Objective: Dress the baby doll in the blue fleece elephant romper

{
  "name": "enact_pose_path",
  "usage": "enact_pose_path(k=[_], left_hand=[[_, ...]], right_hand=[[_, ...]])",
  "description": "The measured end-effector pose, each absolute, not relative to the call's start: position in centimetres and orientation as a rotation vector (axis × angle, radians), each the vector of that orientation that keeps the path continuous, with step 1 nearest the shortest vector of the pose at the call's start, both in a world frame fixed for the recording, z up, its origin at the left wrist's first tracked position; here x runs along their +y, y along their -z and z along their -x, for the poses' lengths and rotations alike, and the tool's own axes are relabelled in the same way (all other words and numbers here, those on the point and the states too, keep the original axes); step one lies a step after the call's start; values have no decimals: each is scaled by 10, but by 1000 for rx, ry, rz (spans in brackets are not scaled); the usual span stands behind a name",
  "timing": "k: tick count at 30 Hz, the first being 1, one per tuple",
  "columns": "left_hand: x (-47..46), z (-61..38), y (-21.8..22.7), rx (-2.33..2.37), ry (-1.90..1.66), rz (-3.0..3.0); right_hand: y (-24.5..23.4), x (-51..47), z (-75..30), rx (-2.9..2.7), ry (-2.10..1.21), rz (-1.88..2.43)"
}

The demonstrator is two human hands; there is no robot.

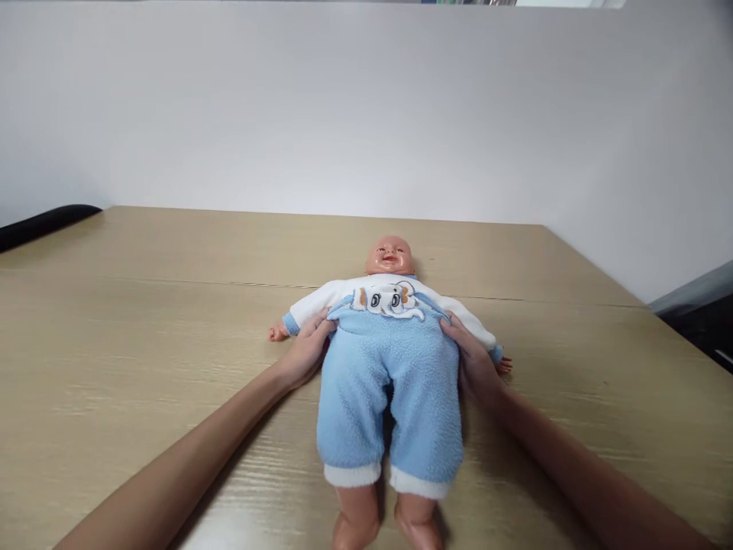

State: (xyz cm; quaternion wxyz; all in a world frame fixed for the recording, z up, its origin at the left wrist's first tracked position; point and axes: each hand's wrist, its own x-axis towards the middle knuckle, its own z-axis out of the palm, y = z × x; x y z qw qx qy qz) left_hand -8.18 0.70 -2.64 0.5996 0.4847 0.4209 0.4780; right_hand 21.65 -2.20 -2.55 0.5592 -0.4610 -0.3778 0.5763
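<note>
Fingers (327,325) of the left hand (308,351) grip the blue fleece trousers (356,397) at nine o'clock on the waist (391,327), and the right hand (476,362) has its own pinch at three! The dressed baby doll (392,347) lies face up on the bench (160,336), head (390,256) at twelve, feet (356,528) toward six. It looks like the step in hand is working the waist from both edges; the next move, I'd say, calls for even, matched tension each side.

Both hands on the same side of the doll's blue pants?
No, the left hand grips one side of the blue pants and the right hand grips the opposite side.
</note>
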Motion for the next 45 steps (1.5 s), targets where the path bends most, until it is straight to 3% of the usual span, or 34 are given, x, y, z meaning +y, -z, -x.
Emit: enact_pose_path(k=[8, 13, 20, 25, 30, 45], left_hand=[[20, 121, 5, 862, -806, -1537], [26, 134, -3, 897, -610, -1871], [11, 111, 10, 784, -774, -1424], [2, 88, 24, 726, -993, -972], [-2, 77, 17, 821, -1139, -804], [12, 87, 13, 700, -1056, -930]], right_hand=[[21, -13, -274, -1720, -1223, 1093], [11, -21, -285, -2058, -969, 1094], [18, -29, -255, -1367, -1460, 1025], [8, -38, -231, -921, -1545, 1021], [5, -36, -215, -882, -1496, 991], [6, -33, -213, -1037, -1454, 931]])
